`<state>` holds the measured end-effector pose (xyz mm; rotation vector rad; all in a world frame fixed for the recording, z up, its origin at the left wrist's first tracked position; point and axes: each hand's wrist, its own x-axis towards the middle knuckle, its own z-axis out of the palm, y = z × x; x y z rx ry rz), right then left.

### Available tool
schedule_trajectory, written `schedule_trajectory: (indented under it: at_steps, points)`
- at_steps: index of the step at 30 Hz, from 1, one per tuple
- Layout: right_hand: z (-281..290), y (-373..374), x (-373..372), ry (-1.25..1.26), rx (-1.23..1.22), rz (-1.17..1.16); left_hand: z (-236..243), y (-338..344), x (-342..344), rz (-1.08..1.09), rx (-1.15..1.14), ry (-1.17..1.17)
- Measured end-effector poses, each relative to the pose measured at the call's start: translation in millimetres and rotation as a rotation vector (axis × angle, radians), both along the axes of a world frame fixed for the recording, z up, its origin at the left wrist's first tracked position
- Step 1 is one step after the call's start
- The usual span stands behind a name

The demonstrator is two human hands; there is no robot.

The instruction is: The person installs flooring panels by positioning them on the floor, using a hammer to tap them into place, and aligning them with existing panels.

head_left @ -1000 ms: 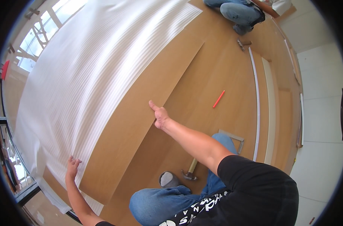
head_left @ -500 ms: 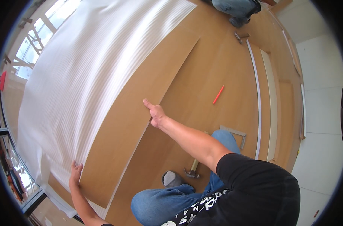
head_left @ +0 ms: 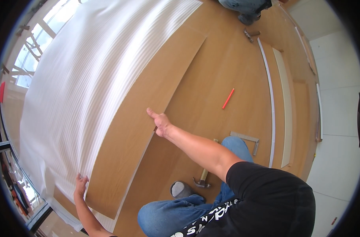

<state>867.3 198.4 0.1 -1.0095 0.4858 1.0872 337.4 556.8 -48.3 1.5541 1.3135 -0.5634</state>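
Note:
A long light-brown floorboard (head_left: 126, 130) lies slantwise from lower left to upper right, over the border of white ribbed foam underlay (head_left: 73, 94) and wood flooring (head_left: 211, 67). My right hand (head_left: 161, 123) grips its right long edge about midway, thumb stretched over the top face and the other fingers tucked beneath, mostly hidden. Beside the near left corner, my left hand (head_left: 81, 185) is over the foam with its fingers apart. Whether it touches the board's edge I cannot tell.
By my knee are a claw hammer (head_left: 202, 179) and a metal square (head_left: 249, 138). A red pencil (head_left: 228, 98) lies on the flooring. Farther off are a second hammer (head_left: 249, 35) and a person in jeans (head_left: 247, 8). Long boards and strips (head_left: 282, 110) lie at the right.
My right hand has shifted slightly left and nearer, still gripping the board's edge. My left hand and the board's near end have moved slightly in the view.

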Motion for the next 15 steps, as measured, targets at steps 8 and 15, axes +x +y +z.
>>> schedule_trajectory:
  at_steps: [8,15]
  points:
    - [-17.2,23.9,1.9,-0.016,-0.065,-0.071,14.7,21.7,-4.0,-0.11,0.129,-0.02]
    - [-6.9,21.0,-8.7,-0.127,-0.084,-0.115,9.6,11.2,-9.5,-0.126,0.185,0.007]
